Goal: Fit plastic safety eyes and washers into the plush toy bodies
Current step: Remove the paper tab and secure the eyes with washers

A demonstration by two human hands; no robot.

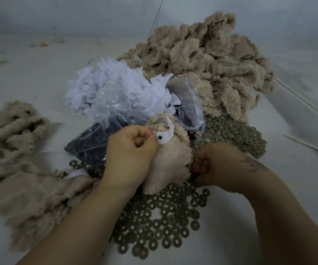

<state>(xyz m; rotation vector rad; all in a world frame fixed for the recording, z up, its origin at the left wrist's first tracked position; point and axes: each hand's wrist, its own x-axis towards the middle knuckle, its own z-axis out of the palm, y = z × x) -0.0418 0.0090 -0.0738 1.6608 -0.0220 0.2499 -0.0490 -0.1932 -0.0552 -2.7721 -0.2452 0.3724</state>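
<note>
Two hands are busy on one inside-out plush body (pixel 168 165), and the risk sits right at the fingertips. The left hand (pixel 129 152) has its fingers curled tight, thumb and forefinger pinching the fabric just beside a white patch (pixel 165 135) where a small black stud (pixel 160 137) pokes through; I take that for the eye's post. The right hand (pixel 219 167) is curled down at the edge of the body, fingers drawn together over the loose washers (pixel 154 226), but whether it actually holds one I cannot tell, since the knuckles hide the tips.

If the left pinch slackens, I would expect the post to slide back through the cloth and the hole to be lost in the pile. A washer pressed on crooked could jam halfway, or trap a fold of fabric.

Further out, the washers lie scattered under both wrists, so a careless forearm would sweep them about. A clear bag (pixel 104 138) of dark eyes lies open-mouthed just behind the left hand and could spill if nudged. White paper scraps (pixel 112 88) and the heap of unfinished bodies (pixel 208 58) crowd close behind it, and another pile (pixel 20 150) lies at the left.
</note>
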